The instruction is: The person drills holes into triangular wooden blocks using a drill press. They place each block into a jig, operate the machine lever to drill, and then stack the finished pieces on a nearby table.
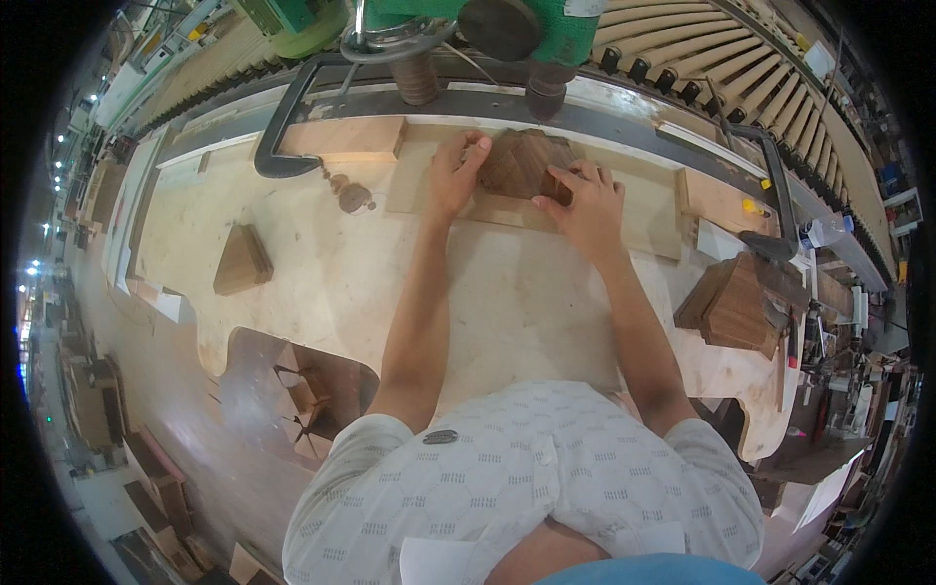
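Between my hands lies a dark brown wooden piece [526, 164], many-sided and flat-topped, on a thin light board [634, 219] at the worktable's far edge. My left hand [456, 175] has its curled fingers and thumb against the piece's left side. On the right side, my right hand [587, 200] grips the edge, thumb low and fingers bent over the top. The undersides of the fingers are hidden. A small stack of brown wedge-shaped wooden pieces [244, 261] lies at the left, and a larger stack of similar pieces [729, 302] at the right.
Black clamps [278, 132] hold light wooden blocks [346, 138] at both ends of the far edge. A green machine [419, 12] overhangs the far side, beside a roller conveyor [721, 58]. The pale worktable [331, 263] has cut-outs along its near edge.
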`<action>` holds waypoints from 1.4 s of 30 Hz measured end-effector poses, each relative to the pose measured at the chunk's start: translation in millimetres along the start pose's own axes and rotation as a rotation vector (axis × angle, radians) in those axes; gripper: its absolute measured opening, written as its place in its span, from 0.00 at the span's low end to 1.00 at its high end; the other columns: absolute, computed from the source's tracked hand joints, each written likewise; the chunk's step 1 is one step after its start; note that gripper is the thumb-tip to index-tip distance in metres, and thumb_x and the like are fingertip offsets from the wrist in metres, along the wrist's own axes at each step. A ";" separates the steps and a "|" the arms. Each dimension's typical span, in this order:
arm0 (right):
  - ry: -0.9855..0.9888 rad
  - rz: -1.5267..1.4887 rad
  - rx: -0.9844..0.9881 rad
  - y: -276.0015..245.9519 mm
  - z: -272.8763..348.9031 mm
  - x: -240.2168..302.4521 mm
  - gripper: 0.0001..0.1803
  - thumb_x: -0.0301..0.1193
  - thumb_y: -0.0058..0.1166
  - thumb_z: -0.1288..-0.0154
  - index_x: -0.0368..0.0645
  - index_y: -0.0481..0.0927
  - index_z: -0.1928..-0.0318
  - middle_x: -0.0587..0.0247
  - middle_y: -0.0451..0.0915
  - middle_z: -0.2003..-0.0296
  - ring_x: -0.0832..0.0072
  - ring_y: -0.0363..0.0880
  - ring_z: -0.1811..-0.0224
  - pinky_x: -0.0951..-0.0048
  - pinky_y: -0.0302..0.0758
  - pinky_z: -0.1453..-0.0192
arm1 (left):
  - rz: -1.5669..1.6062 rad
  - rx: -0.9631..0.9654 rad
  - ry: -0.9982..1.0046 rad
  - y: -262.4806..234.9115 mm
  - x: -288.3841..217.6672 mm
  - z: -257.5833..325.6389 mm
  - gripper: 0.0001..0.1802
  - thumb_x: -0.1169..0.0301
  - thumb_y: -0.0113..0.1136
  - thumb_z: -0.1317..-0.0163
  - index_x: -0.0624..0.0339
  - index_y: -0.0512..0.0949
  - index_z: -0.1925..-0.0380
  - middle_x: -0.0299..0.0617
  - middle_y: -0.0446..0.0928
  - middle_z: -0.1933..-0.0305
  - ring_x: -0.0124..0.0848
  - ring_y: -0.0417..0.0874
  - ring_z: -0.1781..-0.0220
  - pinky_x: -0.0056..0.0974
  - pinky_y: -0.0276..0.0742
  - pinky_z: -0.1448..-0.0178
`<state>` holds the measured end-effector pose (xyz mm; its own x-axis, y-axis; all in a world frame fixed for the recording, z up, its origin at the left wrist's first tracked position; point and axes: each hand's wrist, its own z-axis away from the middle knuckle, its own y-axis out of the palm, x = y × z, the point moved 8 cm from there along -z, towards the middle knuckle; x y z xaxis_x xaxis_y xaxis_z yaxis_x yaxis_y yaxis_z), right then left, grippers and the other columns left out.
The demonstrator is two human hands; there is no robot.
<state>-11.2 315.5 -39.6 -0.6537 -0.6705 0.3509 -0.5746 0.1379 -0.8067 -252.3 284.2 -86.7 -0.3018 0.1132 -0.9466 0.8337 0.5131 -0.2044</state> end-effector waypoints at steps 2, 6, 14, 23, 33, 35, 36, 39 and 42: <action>-0.035 0.034 -0.027 1.7 0.0 -0.1 0.29 0.51 0.76 0.50 0.56 0.90 0.48 0.69 0.81 0.51 0.62 0.75 0.44 0.53 0.67 0.42 | -0.122 0.045 0.086 2.4 -15.0 5.5 0.32 0.45 0.71 0.39 0.58 0.83 0.46 0.46 0.84 0.44 0.45 0.81 0.39 0.47 0.72 0.34; -0.007 0.054 -0.013 1.5 0.8 -0.6 0.30 0.51 0.76 0.49 0.56 0.89 0.46 0.68 0.82 0.50 0.62 0.77 0.43 0.53 0.68 0.42 | -0.566 0.164 0.296 16.5 -44.0 20.4 0.46 0.42 0.82 0.58 0.49 0.78 0.39 0.40 0.82 0.40 0.45 0.75 0.34 0.50 0.65 0.29; 0.211 -0.943 -0.077 -8.3 -65.8 -64.4 0.09 0.32 0.63 0.32 0.39 0.88 0.60 0.57 0.89 0.58 0.66 0.84 0.53 0.61 0.79 0.47 | -0.725 0.130 0.250 20.7 -43.6 24.1 0.53 0.41 0.84 0.65 0.53 0.76 0.38 0.44 0.81 0.40 0.48 0.76 0.34 0.52 0.64 0.28; 0.060 -1.663 -0.377 -92.6 -358.3 -184.7 0.29 0.45 0.44 0.18 0.41 0.67 0.26 0.60 0.61 0.21 0.69 0.68 0.27 0.56 0.64 0.24 | -0.656 0.150 0.265 23.1 -50.0 26.5 0.48 0.44 0.83 0.65 0.53 0.77 0.44 0.49 0.80 0.45 0.51 0.77 0.36 0.58 0.64 0.29; 0.269 -0.978 -0.405 -99.1 -432.6 -205.7 0.25 0.45 0.47 0.20 0.42 0.71 0.35 0.62 0.67 0.34 0.70 0.72 0.39 0.59 0.68 0.34 | -0.626 0.082 0.272 11.9 -49.9 32.9 0.48 0.43 0.82 0.69 0.50 0.74 0.47 0.43 0.78 0.45 0.46 0.74 0.33 0.56 0.59 0.26; 0.264 -0.897 -0.410 -106.1 -435.5 -203.7 0.24 0.45 0.47 0.20 0.42 0.72 0.36 0.62 0.68 0.37 0.70 0.73 0.41 0.60 0.69 0.36 | -0.614 0.063 0.290 12.6 -49.2 33.4 0.49 0.42 0.83 0.69 0.50 0.73 0.47 0.43 0.78 0.45 0.47 0.74 0.33 0.57 0.59 0.26; 0.266 -0.861 -0.411 -108.8 -434.2 -205.0 0.23 0.45 0.47 0.21 0.42 0.72 0.37 0.62 0.69 0.39 0.70 0.73 0.42 0.60 0.70 0.37 | -0.602 0.056 0.294 11.2 -50.8 34.7 0.48 0.43 0.83 0.68 0.50 0.73 0.47 0.44 0.78 0.45 0.48 0.74 0.33 0.58 0.58 0.26; 0.244 -0.775 -0.425 -116.3 -431.4 -206.8 0.22 0.45 0.48 0.21 0.42 0.73 0.40 0.63 0.71 0.43 0.70 0.74 0.45 0.61 0.71 0.39 | -0.634 0.055 0.283 9.9 -57.6 37.6 0.47 0.44 0.82 0.66 0.52 0.73 0.46 0.47 0.79 0.45 0.50 0.74 0.34 0.58 0.58 0.26; 0.210 -0.671 -0.450 -131.0 -421.3 -208.8 0.21 0.45 0.49 0.22 0.42 0.75 0.42 0.63 0.72 0.47 0.70 0.75 0.49 0.61 0.73 0.42 | -0.658 0.128 0.232 17.4 -52.3 34.0 0.47 0.45 0.81 0.62 0.53 0.73 0.43 0.51 0.79 0.44 0.55 0.74 0.34 0.59 0.59 0.26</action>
<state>-7.0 744.5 193.1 -0.1545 -0.5707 0.8065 -0.9876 0.0652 -0.1431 -206.2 258.3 -49.2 -0.8403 0.0000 -0.5421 0.4881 0.4352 -0.7566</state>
